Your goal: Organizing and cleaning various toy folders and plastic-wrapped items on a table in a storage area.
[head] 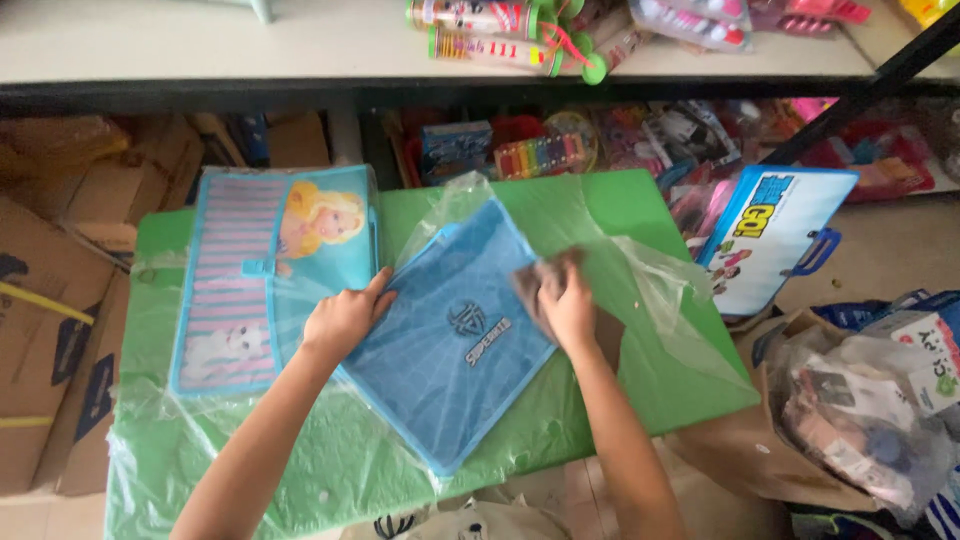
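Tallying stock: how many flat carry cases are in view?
3: a blue case under both hands, a pink-striped case beside it on the green table, a white-and-blue case leaning at right. More may be hidden.

A table (640,385) fills the middle of the frame, with a plastic sheet (660,290) spread over it. On the sheet at centre lies a case (450,350), turned cornerwise. The left hand (345,320) rests on its left edge; the right hand (565,305) presses a cloth (535,280) on its right corner. A second case (250,275) lies just left, touching it. Cardboard boxes (60,300) stand at far left, a shelf (300,45) runs along the top, and a bag (860,410) sits at lower right.
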